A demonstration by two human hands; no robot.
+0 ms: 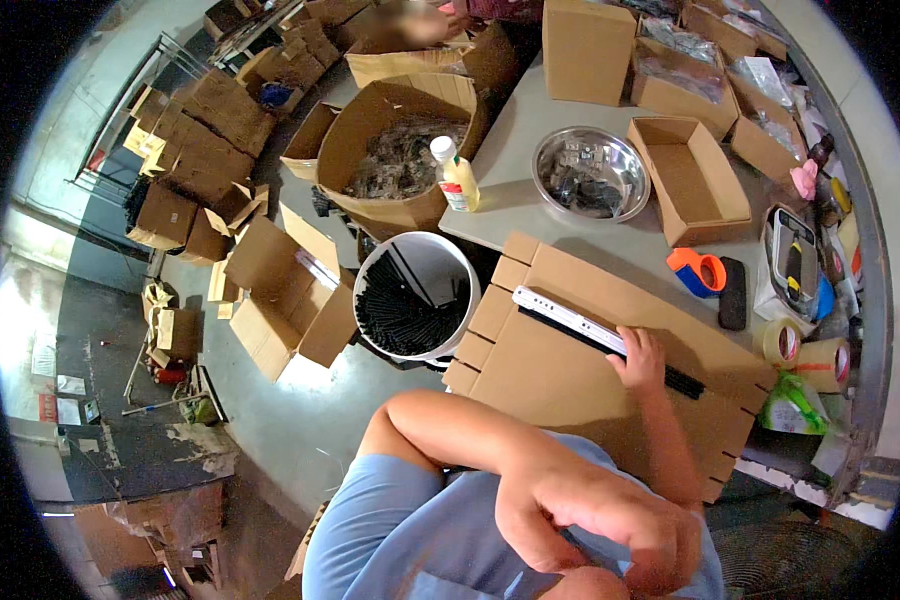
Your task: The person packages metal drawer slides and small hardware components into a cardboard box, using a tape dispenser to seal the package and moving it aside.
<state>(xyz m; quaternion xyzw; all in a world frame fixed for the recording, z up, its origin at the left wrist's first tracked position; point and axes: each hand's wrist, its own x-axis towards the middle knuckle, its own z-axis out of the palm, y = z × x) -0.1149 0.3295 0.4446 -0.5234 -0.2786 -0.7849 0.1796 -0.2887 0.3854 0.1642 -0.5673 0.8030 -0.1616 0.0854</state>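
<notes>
My right hand (642, 362) is at the right end of a long white rail with small holes and slots (568, 318), thumb and fingers closed round that end. The rail looks like a drawer slide and lies slantwise over a flat brown cardboard sheet (570, 400). Along its lower side runs a black strip (682, 384), which emerges past my hand to the right. My left hand (600, 515) is raised close to the camera at the lower edge. Its fingers are bent, thumb apart from them, and I see nothing in it; its fingertips are partly hidden.
Left of the sheet stands a white bucket (415, 340) of black strips. Farther off are a steel bowl (592, 212), a shallow cardboard box (686, 230), a bottle (458, 185) and a large carton (400, 205). Tape rolls (778, 342) and an orange holder (697, 275) lie right.
</notes>
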